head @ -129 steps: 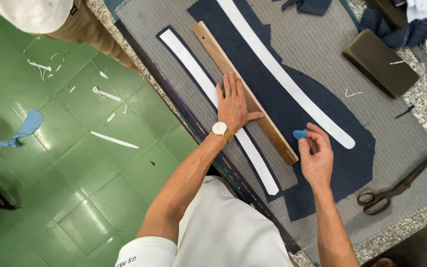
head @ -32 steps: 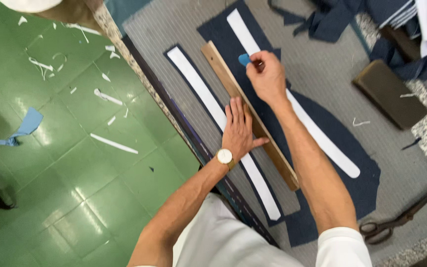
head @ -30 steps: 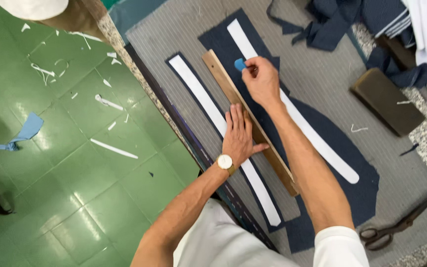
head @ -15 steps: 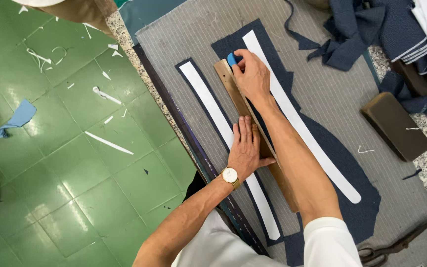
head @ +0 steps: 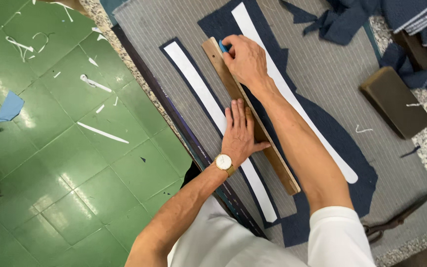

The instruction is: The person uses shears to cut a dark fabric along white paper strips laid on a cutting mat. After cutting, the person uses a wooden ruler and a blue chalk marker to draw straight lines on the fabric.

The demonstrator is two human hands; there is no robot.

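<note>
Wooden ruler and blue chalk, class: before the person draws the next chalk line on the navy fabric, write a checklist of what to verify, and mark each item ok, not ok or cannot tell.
1. Left hand flat across the wooden ruler, pinning it: ok.
2. Blue chalk pinched in the right hand, at the ruler's far end: ok.
3. Navy fabric flat along the ruler's right edge: ok, no folds visible.
4. White strip under the left fingers, lying straight: ok.
5. Ruler edge on the intended mark: cannot tell.
6. Scissors clear of the line: ok.
</note>
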